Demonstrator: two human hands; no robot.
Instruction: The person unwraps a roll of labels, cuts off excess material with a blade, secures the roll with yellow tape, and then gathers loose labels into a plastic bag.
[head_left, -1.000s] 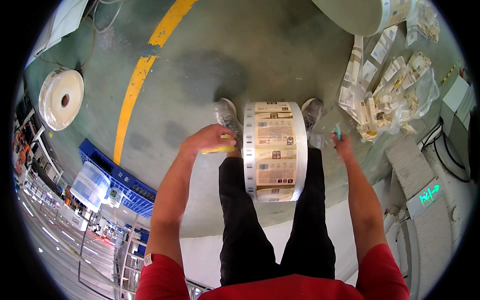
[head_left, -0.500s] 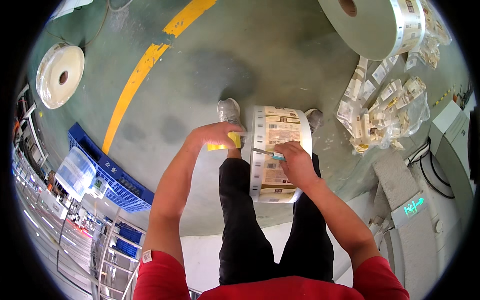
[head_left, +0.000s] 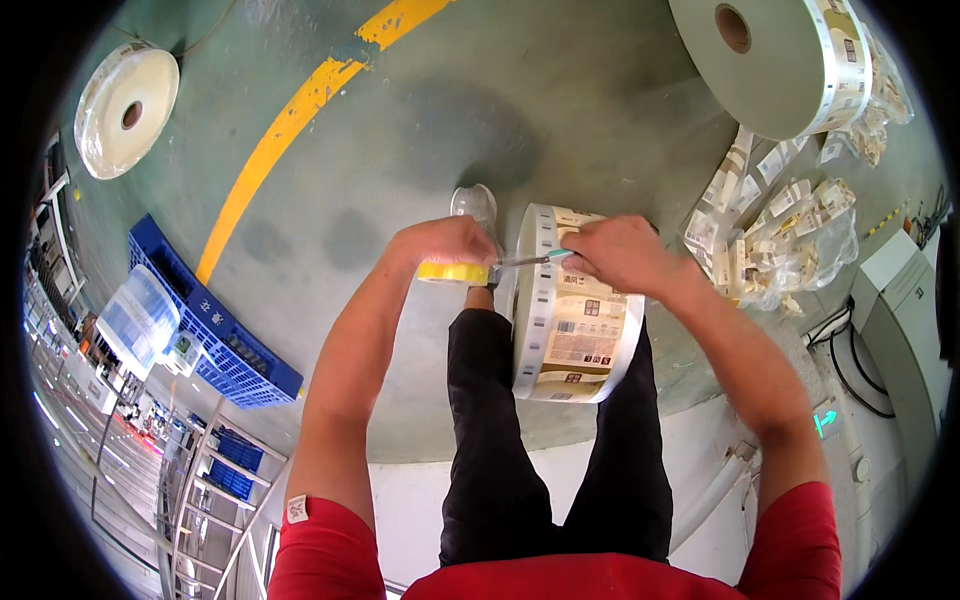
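Note:
My left hand (head_left: pixel 446 243) is closed on a roll of yellow tape (head_left: pixel 452 273) just left of a printed film roll (head_left: pixel 570 345). Held in my right hand (head_left: pixel 622 256) is a utility knife (head_left: pixel 532 261) with a teal handle. Its long metal blade points left, with the tip right by the tape and my left fingertips; whether it touches the tape I cannot tell. The film roll stands on its curved side between my legs, its cream and brown printed wrap facing up. My right hand is over its upper part.
A larger film roll (head_left: pixel 765 70) lies at the far right beside crumpled film scraps (head_left: pixel 790 235). At the far left is a white roll (head_left: pixel 125 115) in clear wrap. Blue crates (head_left: pixel 225 335) stand at left near a metal rack (head_left: pixel 215 490). A yellow line (head_left: pixel 270 155) crosses the floor.
My right hand has moved up the film roll, bringing the knife blade from the printed surface to the tape. My left hand has shifted slightly right and up with the tape.

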